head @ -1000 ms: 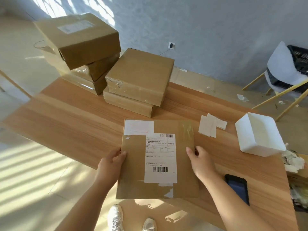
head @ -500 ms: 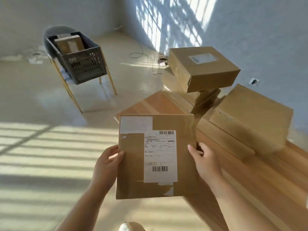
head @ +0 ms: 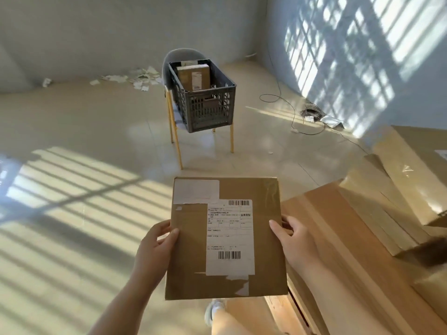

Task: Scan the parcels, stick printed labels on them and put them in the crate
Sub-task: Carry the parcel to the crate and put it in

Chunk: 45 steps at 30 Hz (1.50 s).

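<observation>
Gripping the parcel point(head: 188, 252) by its two side edges, the fingers point(head: 287, 222) of the right hand point(head: 296, 244) curl round the right edge with the thumb lying on the top face. The left hand point(head: 154, 247) clamps the left edge the same way, thumb on top and the rest tucked beneath. The parcel is a flat brown cardboard box, a little longer than wide, held face up in the air in front of the person, over the floor point(head: 84, 131) and just beside the near corner of the table point(head: 350, 274). Its long axis runs straight away from the person, and its far short edge points toward the crate point(head: 208, 112). A white printed label point(head: 229, 238) lies lengthwise on the right half of the face, with one barcode at the far end, another near the close end, and the print upright to the person. A blank white patch point(head: 196, 192) covers the far left corner, torn white bits cling below the label, and clear tape shines at the far right corner. The dark slatted crate stands well apart on a chair point(head: 177, 146) with yellow legs and holds a second parcel point(head: 193, 77) on edge. Brown boxes point(head: 399, 189) are stacked on the table at the right. Paper scraps point(head: 135, 78) lie on the floor by the wall.
</observation>
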Available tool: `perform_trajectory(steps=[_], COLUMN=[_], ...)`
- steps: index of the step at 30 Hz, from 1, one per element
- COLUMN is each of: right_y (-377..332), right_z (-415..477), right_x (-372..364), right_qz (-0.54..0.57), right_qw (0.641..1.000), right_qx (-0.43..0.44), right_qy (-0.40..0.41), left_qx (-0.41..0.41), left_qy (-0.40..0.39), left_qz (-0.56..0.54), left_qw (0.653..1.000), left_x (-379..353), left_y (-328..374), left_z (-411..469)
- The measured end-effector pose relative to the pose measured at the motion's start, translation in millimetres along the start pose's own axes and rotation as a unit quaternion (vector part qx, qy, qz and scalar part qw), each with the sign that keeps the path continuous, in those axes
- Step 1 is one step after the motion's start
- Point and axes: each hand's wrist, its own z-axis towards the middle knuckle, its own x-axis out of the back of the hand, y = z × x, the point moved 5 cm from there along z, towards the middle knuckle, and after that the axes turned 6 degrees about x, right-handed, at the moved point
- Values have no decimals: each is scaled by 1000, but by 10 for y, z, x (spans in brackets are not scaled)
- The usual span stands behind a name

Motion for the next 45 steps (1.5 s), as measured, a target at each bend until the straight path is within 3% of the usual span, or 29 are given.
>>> perform_trajectory(steps=[8,18,26,31,37,45], right_y=[-652,-1549,-2117,-2610,-3234,-3776], right_z=[1792,3629,4945,5807,6753,8227], right_x=[-672,-1176,-1801,-2062,-2135,-1932], right_qz=[7,-28,-43,-17,3,158], right_qw=[998,995,996,999,996,982], right_qx=[41,54,61,33,63,94], right_qy=[-49,-78,-49,-5,58,52], left_qx=[-5,18,28,-13,-73,-124], left_qy=[66,79,51,14,-23,-73], left_qz=[19,-34,-32,-39,-27,-31], left_qw=[998,996,998,999,997,989], left_x=[160,218,395,448,321,-201], left_y=[607,1246,1668,2187,3024,4049], left_z=[1535,3251,4887,6051,7118,8344])
